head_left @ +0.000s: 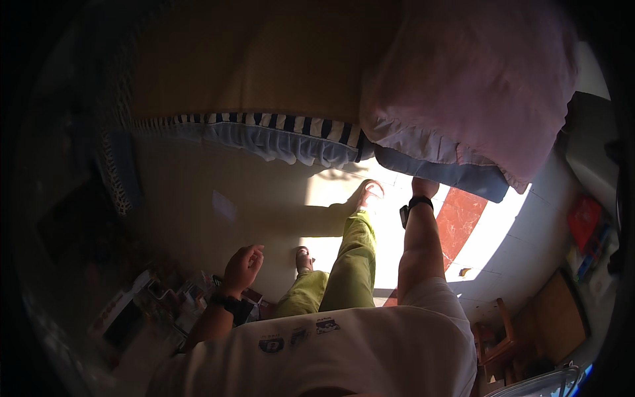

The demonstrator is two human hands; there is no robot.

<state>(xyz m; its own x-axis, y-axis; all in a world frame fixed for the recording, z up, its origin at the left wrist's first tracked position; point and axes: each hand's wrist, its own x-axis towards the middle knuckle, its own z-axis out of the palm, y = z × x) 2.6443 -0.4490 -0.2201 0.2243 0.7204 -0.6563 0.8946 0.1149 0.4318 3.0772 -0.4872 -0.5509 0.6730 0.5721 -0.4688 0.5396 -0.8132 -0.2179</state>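
Our white shirt (pixel 311 357) is filling the foreground. Our left hand (pixel 243 270) is hanging loosely curled, empty; well apart, our right hand (pixel 425 188) is meeting the blue pad (pixel 430 168), grip hidden. Beyond, pink bedding (pixel 476 86) is covering it; its drooping edge seems unfinished.

Dim overall; sunlit floor (pixel 389 245) glares, overexposed. A shadow (pixel 324 216) crosses it. Fisheye edges bend, fading to black.

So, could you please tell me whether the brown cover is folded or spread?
Spread: the brown cover lies broad, with its striped edge running in one long line.
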